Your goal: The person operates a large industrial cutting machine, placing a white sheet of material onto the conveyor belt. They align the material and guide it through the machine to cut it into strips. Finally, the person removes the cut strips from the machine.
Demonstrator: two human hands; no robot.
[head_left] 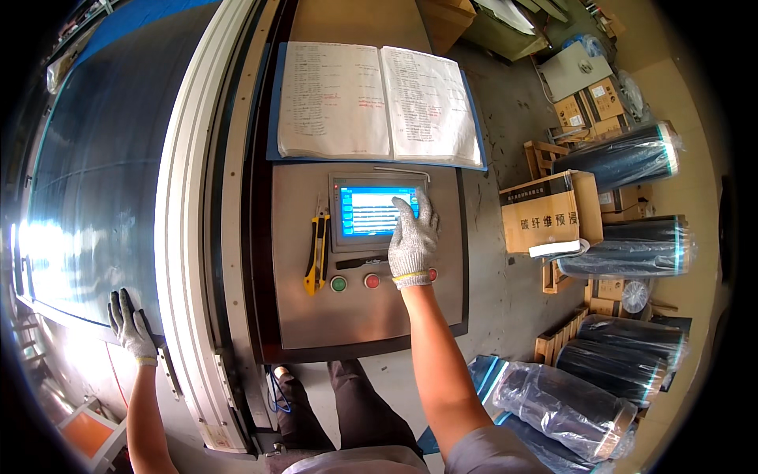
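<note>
My right hand (414,238), in a grey knit glove, is over the right side of a lit touchscreen (371,212) set in a metal control panel (355,316). Its fingers are apart with nothing in them, and one fingertip is at the screen. Far to the left, my left hand (133,330), gloved with dark fingertips, lies with fingers stretched out on the near edge of a glossy dark surface (103,182). Beside the screen are a yellow utility knife (317,251), a black marker (362,262) and a hex key (404,171).
An open binder of printed pages (335,103) lies beyond the screen. Green (339,284) and red (372,280) buttons sit below it. A long white rail (193,174) separates panel and dark surface. Plastic-wrapped rolls (624,257) and a cardboard box (545,212) stand at right.
</note>
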